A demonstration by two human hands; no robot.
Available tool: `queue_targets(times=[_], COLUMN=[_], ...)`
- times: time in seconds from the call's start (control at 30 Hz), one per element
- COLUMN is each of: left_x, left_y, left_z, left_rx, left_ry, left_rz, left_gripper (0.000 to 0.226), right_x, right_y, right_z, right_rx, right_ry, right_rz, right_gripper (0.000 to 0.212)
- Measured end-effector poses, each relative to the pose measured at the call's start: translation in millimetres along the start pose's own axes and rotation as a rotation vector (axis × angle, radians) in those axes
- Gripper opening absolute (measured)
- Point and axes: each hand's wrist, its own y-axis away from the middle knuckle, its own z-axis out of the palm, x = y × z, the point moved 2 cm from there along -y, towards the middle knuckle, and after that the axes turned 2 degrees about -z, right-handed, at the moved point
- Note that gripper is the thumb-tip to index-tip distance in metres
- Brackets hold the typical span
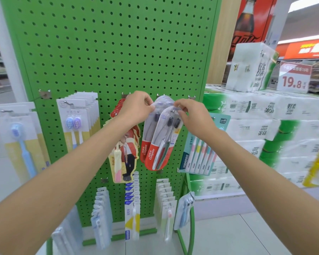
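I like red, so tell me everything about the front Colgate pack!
The pack is a long oval of clear plastic, its bottom red with white Colgate lettering. Dark-bristled toothbrushes lie inside. It hangs tilted before a second pack on the green pegboard. The left hand and right hand pinch at its top.

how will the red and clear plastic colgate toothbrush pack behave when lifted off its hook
Probably light: the left hand and right hand hold the red and clear plastic Colgate toothbrush pack by just pinching its top. Likely stiff, since its moulded shell hangs unbent. The glossy plastic may be slippery.
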Motion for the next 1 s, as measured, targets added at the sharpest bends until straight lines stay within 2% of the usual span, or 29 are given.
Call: queue_targets(times=[0.27, 0.37, 0.43, 0.5, 0.6, 0.7, 0.77, 0.9, 0.93, 1.0], left_x=[-1.1, -1.9, -1.8, -2.8, -9.5, -19.2, -26.9, -48.7, -55.2, -70.9], left_y=[36.3, 49.1, 58.5, 67.8, 81.7, 95.0, 102.8, 118.7, 123.6, 131.8], left_z=[-12.8, -14.9, -16.9, -19.9, -24.4, -25.6, -24.8, -19.0, -15.6, -6.4], left_rx=[0.095, 0.098, 0.103, 0.111, 0.102, 0.078, 0.040, -0.054, -0.081, -0.103], left_ry=[-0.046, -0.030, -0.025, -0.008, 0.063, 0.151, 0.216, 0.342, 0.368, 0.393], left_rz=[-0.020, -0.053, -0.053, -0.053, -0.078, -0.108, -0.142, -0.197, -0.211, -0.231], left_gripper=[0.005, 0.004, 0.004, 0.004, 0.003, 0.005, 0.006, 0.004, 0.004, 0.003], right_x=[-7.0, -10.0, -15.2, -25.7, -48.2, -68.1, -77.3, -89.3, -89.8, -88.9], right_y=[-0.7, 0.1, 4.6, 14.5, 38.9, 65.1, 80.3, 102.6, 105.5, 110.9], right_z=[-2.0, -3.2, -4.3, -5.4, 0.8, 19.7, 37.4, 72.1, 79.8, 95.1], right_rx=[0.008, 0.012, 0.060, 0.159, 0.270, 0.247, 0.159, 0.029, 0.002, -0.033], right_ry=[0.051, 0.045, 0.085, 0.080, -0.038, -0.224, -0.357, -0.614, -0.654, -0.752], right_rz=[0.030, 0.046, 0.036, -0.008, -0.091, -0.081, 0.013, 0.257, 0.306, 0.365], right_gripper=[0.029, 0.039, 0.049, 0.048, 0.036, 0.030, 0.034, 0.059, 0.060, 0.043])
